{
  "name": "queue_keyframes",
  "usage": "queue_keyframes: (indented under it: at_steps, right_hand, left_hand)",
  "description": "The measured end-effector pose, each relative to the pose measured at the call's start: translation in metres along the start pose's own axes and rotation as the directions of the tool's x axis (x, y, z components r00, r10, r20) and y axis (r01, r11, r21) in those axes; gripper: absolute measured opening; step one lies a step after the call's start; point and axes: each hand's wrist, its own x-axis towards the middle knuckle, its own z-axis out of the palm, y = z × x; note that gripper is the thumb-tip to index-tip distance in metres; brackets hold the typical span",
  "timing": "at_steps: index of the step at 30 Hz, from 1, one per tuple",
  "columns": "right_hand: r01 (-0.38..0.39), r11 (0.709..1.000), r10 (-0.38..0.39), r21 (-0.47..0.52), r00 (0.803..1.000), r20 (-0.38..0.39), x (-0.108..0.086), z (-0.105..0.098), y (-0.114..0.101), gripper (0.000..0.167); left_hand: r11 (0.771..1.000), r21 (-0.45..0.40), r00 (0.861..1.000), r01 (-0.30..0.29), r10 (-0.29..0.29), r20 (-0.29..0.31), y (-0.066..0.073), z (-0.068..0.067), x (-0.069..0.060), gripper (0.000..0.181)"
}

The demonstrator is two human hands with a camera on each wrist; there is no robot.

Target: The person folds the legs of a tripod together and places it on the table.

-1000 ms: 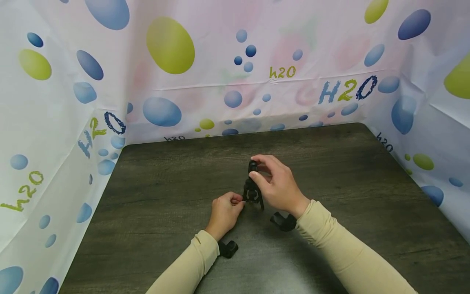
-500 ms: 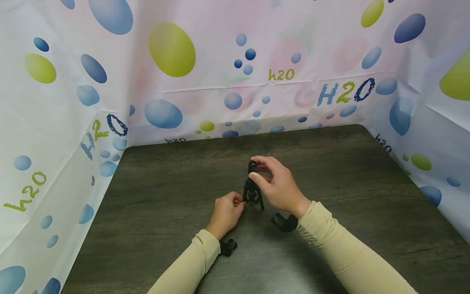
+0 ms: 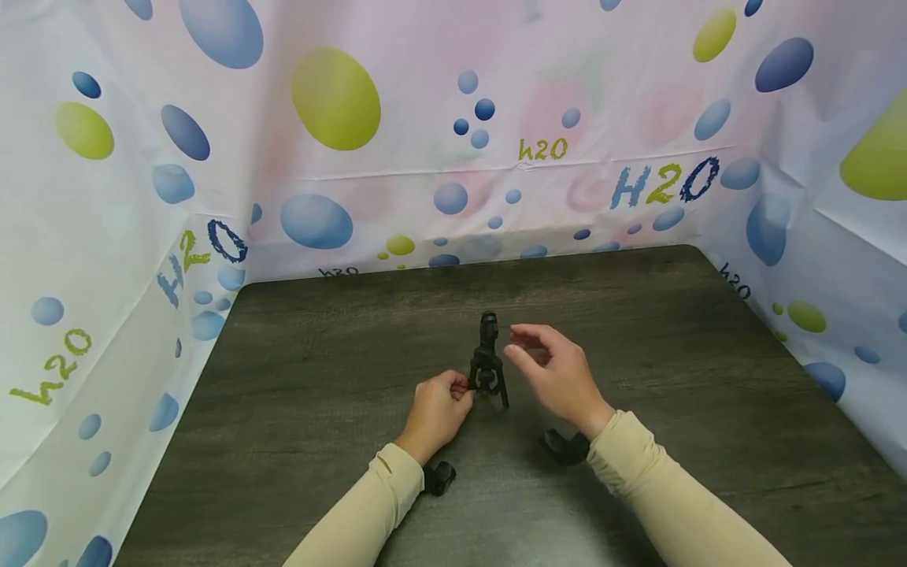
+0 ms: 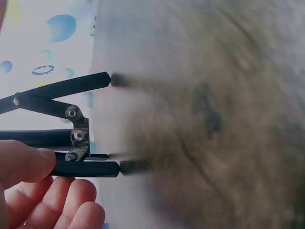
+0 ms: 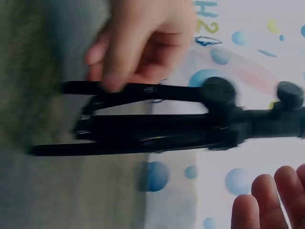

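Observation:
A small black tripod [image 3: 487, 358] stands upright on the dark wooden table [image 3: 340, 339], its legs slightly spread. My left hand [image 3: 434, 413] pinches one of its legs between thumb and fingers. In the left wrist view, the pinched leg [image 4: 88, 168] passes under the thumb, and metal hinges join the braces to the center column. To the right of the tripod head, my right hand [image 3: 563, 382] hovers with relaxed fingers, apart from it. The right wrist view has the tripod [image 5: 162, 127] lying sideways across the frame, with my right fingertips [image 5: 267, 200] below its head.
Black wrist-camera mounts show at the left wrist [image 3: 440, 478] and the right wrist [image 3: 564, 447]. A white printed curtain [image 3: 411, 157] with blue and green dots surrounds the back and sides of the table.
My right hand has let go of the tripod's head and moved right and slightly down. My left hand keeps its pinch on the leg, and the tripod stays standing.

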Motion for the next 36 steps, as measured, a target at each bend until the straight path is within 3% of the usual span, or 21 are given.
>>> queue_keyframes:
  at_steps: [17, 36]
  right_hand:
    - [-0.132, 0.982, 0.139, -0.135, 0.989, 0.042, -0.031, 0.021, 0.034, 0.021]
    - [-0.06, 0.967, 0.065, -0.246, 0.998, 0.012, -0.037, 0.035, 0.046, 0.006]
  left_hand:
    - [1.0, -0.001, 1.0, 0.005, -0.005, 0.01, 0.007, -0.006, 0.002, 0.009]
    - [0.999, 0.015, 0.999, 0.029, -0.03, 0.029, 0.004, -0.004, 0.0, 0.007]
